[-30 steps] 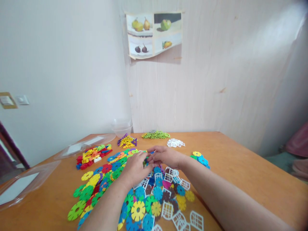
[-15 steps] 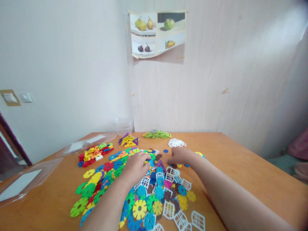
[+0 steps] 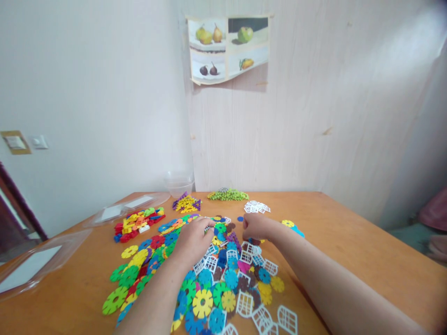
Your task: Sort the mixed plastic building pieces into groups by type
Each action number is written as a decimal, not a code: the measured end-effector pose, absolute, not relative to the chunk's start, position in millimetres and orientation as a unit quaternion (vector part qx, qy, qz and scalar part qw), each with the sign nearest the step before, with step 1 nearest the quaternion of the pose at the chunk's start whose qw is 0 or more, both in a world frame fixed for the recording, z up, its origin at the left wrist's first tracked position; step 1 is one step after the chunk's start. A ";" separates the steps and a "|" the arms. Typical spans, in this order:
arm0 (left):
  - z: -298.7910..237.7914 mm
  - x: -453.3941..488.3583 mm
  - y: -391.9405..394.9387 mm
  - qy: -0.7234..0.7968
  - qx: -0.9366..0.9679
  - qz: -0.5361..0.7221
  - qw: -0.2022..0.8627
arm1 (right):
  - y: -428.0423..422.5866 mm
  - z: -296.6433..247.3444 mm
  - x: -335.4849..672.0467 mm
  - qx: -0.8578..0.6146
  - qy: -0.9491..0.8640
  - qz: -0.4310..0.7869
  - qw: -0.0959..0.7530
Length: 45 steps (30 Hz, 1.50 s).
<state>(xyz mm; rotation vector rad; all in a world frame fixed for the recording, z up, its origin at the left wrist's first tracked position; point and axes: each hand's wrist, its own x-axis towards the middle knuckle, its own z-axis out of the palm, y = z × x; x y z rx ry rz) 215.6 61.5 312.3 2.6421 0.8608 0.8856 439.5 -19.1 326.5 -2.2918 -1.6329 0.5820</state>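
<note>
My left hand (image 3: 193,236) lies over the upper left of a mixed pile of colourful notched plastic discs (image 3: 202,304), its thumb and fingers apart and nothing visible in them. At the pile's far right edge, my right hand (image 3: 256,227) is closed with its fingers curled downward; whatever they hold, if anything, is hidden. A small blue disc (image 3: 240,218) lies just left of its knuckles. Between and below the hands are white lattice window pieces (image 3: 245,304), brown discs and a purple piece (image 3: 233,238).
Sorted heaps stand farther back: red and yellow bricks (image 3: 138,223), purple and yellow pieces (image 3: 187,203), green pieces (image 3: 228,194) and white windows (image 3: 256,206). A clear tub (image 3: 179,184) stands by the wall. Clear plastic bags (image 3: 31,265) lie left; yellow and blue discs (image 3: 288,224) lie right.
My left hand has shifted slightly left, uncovering more discs. My right hand has moved slightly left and its fingers have curled in more.
</note>
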 end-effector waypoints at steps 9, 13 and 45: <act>317.0 222.4 50.3 0.245 0.917 0.291 0.120 | -2.8 319.9 450.5 -0.774 -0.536 0.167 0.294; 314.4 226.2 45.2 0.228 0.929 0.274 0.100 | 2.4 315.3 478.7 -0.794 -0.452 0.137 0.383; 306.6 230.8 41.0 0.202 0.940 0.268 0.061 | -21.8 333.5 427.2 -0.660 -0.687 0.266 0.149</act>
